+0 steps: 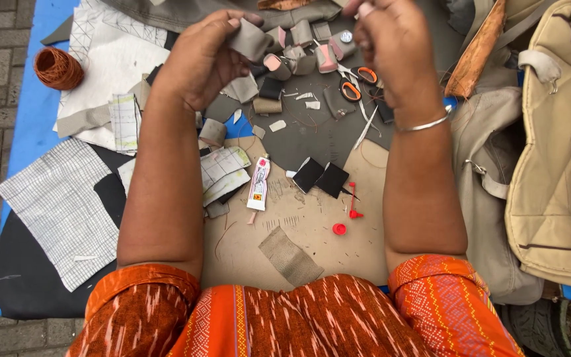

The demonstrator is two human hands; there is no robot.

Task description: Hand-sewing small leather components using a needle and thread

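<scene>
We are looking down at our left hand (199,63) pinching a folded grey fabric strip (251,39), raised at far centre above the brown cardboard work sheet (312,231); our right hand (391,46) is curling closed nearby, its grip unclear, above orange-handled scissors (355,82)

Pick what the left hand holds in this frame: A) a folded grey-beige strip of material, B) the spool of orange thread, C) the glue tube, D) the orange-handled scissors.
A: the left hand pinches a folded grey-beige strip at its fingertips, while the scissors, glue tube and thread spool all lie untouched on the work surface.
</scene>
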